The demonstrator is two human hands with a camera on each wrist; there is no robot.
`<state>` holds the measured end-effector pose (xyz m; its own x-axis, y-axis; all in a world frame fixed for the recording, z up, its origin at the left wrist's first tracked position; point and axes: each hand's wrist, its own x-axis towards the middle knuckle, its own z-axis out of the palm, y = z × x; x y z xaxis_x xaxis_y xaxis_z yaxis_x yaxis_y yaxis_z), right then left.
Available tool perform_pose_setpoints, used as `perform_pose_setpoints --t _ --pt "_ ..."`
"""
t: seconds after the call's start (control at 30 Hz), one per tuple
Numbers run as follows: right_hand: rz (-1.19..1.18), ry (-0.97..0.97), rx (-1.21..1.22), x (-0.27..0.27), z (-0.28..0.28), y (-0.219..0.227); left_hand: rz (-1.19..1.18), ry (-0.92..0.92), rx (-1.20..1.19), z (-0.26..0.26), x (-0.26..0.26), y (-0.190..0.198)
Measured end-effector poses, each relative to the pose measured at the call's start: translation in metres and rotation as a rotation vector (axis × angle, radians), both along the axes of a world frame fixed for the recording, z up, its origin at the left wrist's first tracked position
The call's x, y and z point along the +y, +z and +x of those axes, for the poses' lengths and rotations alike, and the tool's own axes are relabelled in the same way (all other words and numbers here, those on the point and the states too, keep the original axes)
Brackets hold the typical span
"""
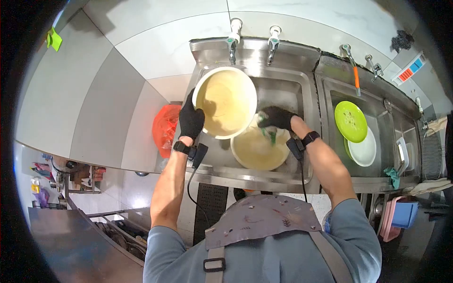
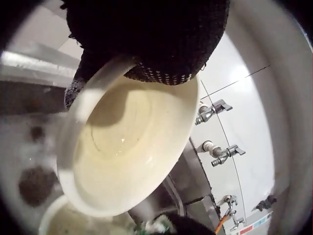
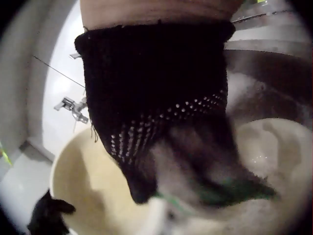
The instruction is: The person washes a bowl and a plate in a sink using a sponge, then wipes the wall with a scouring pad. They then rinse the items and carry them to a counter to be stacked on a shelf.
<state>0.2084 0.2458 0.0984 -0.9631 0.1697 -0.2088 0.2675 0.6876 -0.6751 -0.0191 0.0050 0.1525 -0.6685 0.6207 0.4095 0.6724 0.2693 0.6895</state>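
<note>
We stand at a steel sink (image 1: 302, 101) with both hands gloved in black. Our left hand (image 1: 190, 119) grips the rim of a cream bowl (image 1: 225, 101), thumb over the edge, holding it tilted above the basin so its hollow faces us; the left wrist view shows a thin film of water on its inner wall (image 2: 127, 147). Our right hand (image 1: 276, 118) is curled around a green scouring pad (image 1: 271, 136) and presses it against the rim of a second bowl (image 1: 259, 151), which rests in the basin just below and partly under the first. Suds lie around this lower bowl in the right wrist view (image 3: 274, 147). To scrub well, we judge it best to keep the pad flat to the surface, sweep around the rim and then the hollow, and hold the raised bowl clear of the strokes. Two taps (image 1: 234, 37) stand behind the basin. In the neighbouring basin lie a green plate (image 1: 350, 121) and a white plate (image 1: 365, 150).
</note>
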Motion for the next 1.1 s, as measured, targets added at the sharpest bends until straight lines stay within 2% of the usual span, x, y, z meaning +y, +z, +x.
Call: perform_pose_setpoints --t 0.07,0.1,0.13,0.2,0.23,0.27,0.33,0.37,0.4,0.43,0.5,0.57,0.67,0.7,0.77,0.87,0.9,0.93,0.97,1.0,1.03,1.07,1.1 --pt "0.051 -0.077 0.124 -0.005 -0.009 0.019 0.053 -0.081 0.029 0.004 0.003 -0.019" --pt "-0.095 -0.259 0.239 -0.015 -0.011 0.02 -0.001 -0.074 -0.035 0.01 0.004 -0.027" --pt "-0.068 -0.353 0.297 -0.024 -0.013 0.025 0.026 -0.113 -0.059 0.014 0.007 -0.037" --pt "0.088 -0.352 0.384 -0.023 -0.025 -0.01 -0.123 -0.065 -0.16 0.028 0.007 -0.052" --pt "0.298 -0.22 0.442 -0.01 -0.031 -0.055 -0.082 -0.11 -0.172 0.033 0.007 -0.062" --pt "0.297 -0.224 0.44 -0.014 -0.031 -0.059 0.016 -0.148 -0.105 0.036 0.008 -0.076" --pt "0.283 -0.119 0.006 -0.036 -0.027 -0.067 -0.012 -0.163 -0.133 0.049 0.01 -0.083" --pt "0.227 -0.169 0.026 -0.043 -0.026 -0.113 -0.097 -0.125 -0.292 0.057 0.01 -0.081" --pt "0.172 -0.22 0.048 -0.049 -0.024 -0.158 -0.078 -0.116 -0.193 0.061 0.013 -0.091" --pt "0.009 -0.203 0.084 -0.053 -0.02 -0.187 -0.076 -0.11 -0.242 0.067 0.013 -0.094" --pt "-0.383 -0.098 0.14 -0.062 -0.023 -0.215 -0.078 -0.112 -0.292 0.073 0.013 -0.096" --pt "-0.575 -0.012 0.129 -0.064 -0.022 -0.23 -0.124 -0.092 -0.321 0.076 0.014 -0.091" --pt "-0.109 0.127 0.089 -0.044 0.001 -0.267 -0.109 -0.147 -0.305 0.058 0.012 -0.118" --pt "0.048 0.175 0.074 -0.037 0.007 -0.277 -0.151 -0.158 -0.413 0.055 0.01 -0.117" --pt "0.31 0.138 -0.013 -0.033 0.015 -0.247 -0.125 -0.189 -0.413 0.054 0.008 -0.123" --pt "0.553 -0.007 -0.405 -0.045 0.0 -0.119 -0.061 -0.328 -0.338 0.05 0.005 -0.149" --pt "0.588 -0.076 -0.464 -0.048 -0.007 -0.089 -0.059 -0.321 -0.336 0.053 0.005 -0.148" --pt "0.582 -0.145 -0.468 -0.048 -0.015 -0.072 -0.115 -0.31 -0.47 0.058 0.006 -0.147" --pt "0.546 -0.214 -0.438 -0.048 -0.024 -0.058 -0.17 -0.299 -0.607 0.061 0.007 -0.146" --pt "0.415 -0.295 -0.28 -0.045 -0.031 -0.079 -0.166 -0.294 -0.608 0.061 0.009 -0.147" --pt "0.281 -0.354 -0.118 -0.041 -0.039 -0.102 -0.188 -0.314 -0.735 0.063 0.009 -0.149" --pt "0.003 -0.49 0.2 -0.039 -0.044 -0.119 -0.212 -0.336 -0.861 0.063 0.007 -0.15" --pt "0.068 -0.512 0.007 -0.044 -0.059 -0.114 -0.215 -0.336 -0.861 0.061 0.008 -0.15"
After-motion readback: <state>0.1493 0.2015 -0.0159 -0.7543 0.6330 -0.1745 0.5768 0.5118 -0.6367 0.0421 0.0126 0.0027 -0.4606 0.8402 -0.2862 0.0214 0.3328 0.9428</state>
